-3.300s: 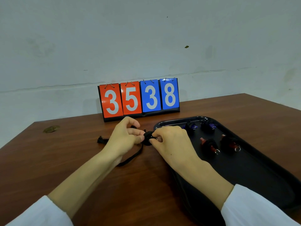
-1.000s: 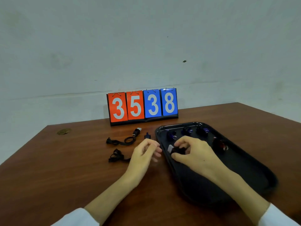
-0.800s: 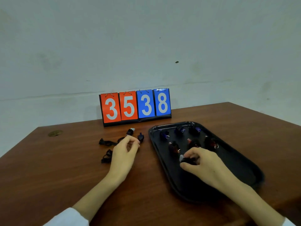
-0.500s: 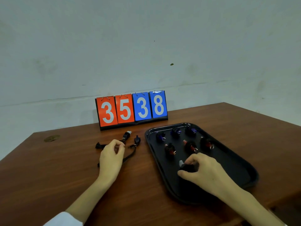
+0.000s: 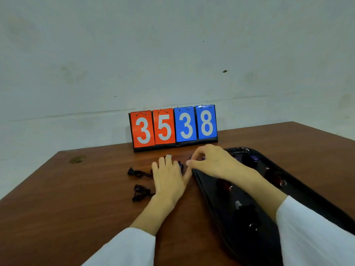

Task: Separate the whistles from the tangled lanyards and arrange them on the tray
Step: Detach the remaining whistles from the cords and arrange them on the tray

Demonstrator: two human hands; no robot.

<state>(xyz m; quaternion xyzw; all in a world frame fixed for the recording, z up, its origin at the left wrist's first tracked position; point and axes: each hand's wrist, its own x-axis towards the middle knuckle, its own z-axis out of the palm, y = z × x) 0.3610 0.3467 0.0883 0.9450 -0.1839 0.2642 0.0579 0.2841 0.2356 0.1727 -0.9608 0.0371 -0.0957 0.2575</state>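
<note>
A black whistle with a silver tip (image 5: 168, 155) lies on the table, still joined to its black lanyard. My left hand (image 5: 169, 178) rests flat on it, fingers straight, and hides most of it. My right hand (image 5: 211, 163) reaches over the tray's near-left rim. Its thumb and forefinger pinch together at the dark lanyard clip (image 5: 180, 166) beside the left fingers. Two loose lanyards (image 5: 138, 172) (image 5: 141, 193) lie left of my left hand. The black tray (image 5: 209, 191) holds several whistles: a black whistle (image 5: 245, 210), red whistles (image 5: 226, 186) and blue whistles (image 5: 253, 159).
A flip scoreboard (image 5: 173, 127) reading 3538 stands at the back of the wooden table (image 5: 76, 198), against the wall. A small brownish mark (image 5: 77, 159) sits at the far left corner. My right forearm crosses over the tray.
My right hand left the black whistle in the tray and moved up and left to the clip. My left hand went from curled by the lanyards to flat over the whistle and lanyard.
</note>
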